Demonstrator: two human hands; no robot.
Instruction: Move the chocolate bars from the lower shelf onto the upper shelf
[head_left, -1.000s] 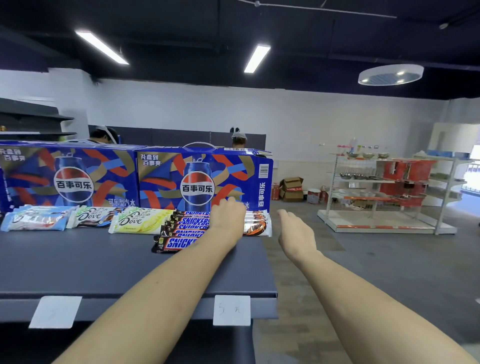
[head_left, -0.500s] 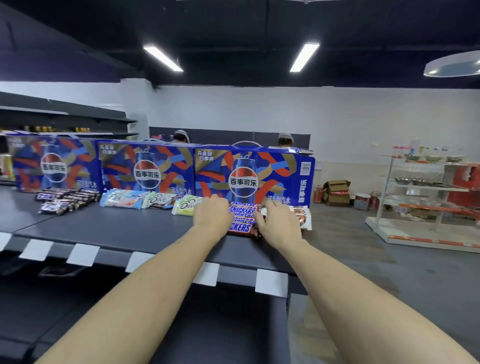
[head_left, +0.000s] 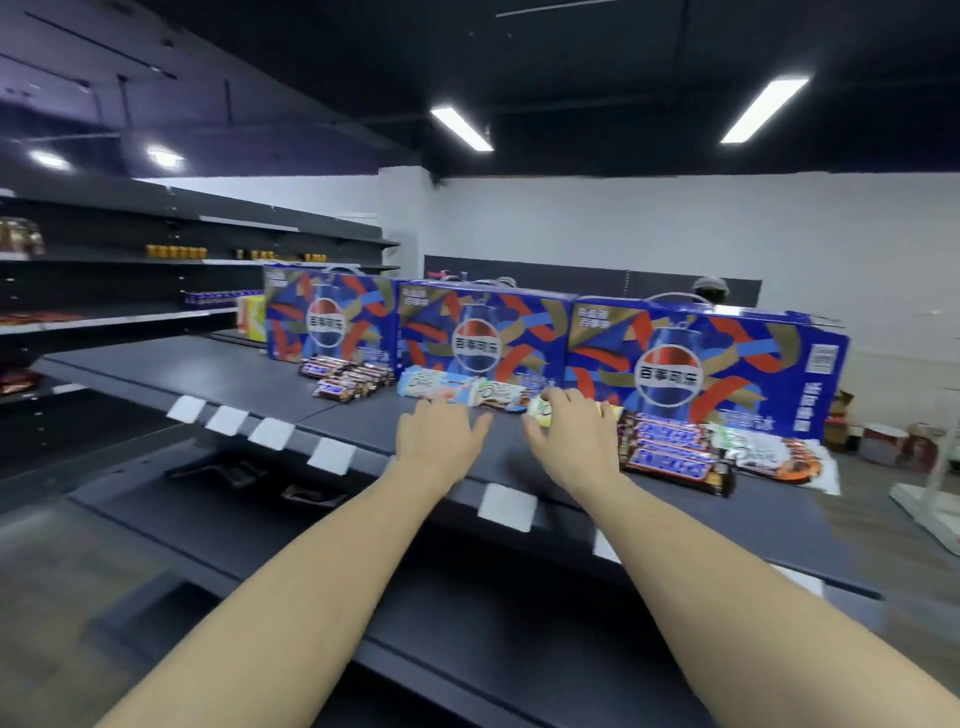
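Both bare arms reach out over the dark grey metal upper shelf (head_left: 156, 366). The left hand (head_left: 436, 439) lies palm down with its fingers spread and relaxed, holding nothing, just short of a pale blue and white wrapped chocolate bar (head_left: 434, 387). The right hand (head_left: 574, 441) is also palm down, its fingers loosely spread, the fingertips (head_left: 563, 397) over a pale yellow-green wrapped bar (head_left: 540, 408); I cannot tell whether they press on it. Between those two wrappers lies a white and brown wrapped bar (head_left: 501, 397).

To the right of the right hand sits a stack of brown and blue Snickers bars (head_left: 670, 452), and just beyond it a white and orange wrapped bar (head_left: 779, 457) near the shelf end. Farther left along the same shelf is a second cluster of brown Snickers bars (head_left: 350, 376).

All these lie in front of three large blue Pepsi cartons (head_left: 701, 364) standing upright along the back of the shelf. White price tags (head_left: 506, 506) hang on the shelf's front edge. The dark lower shelf (head_left: 467, 623) shows beneath the forearms, blurred.
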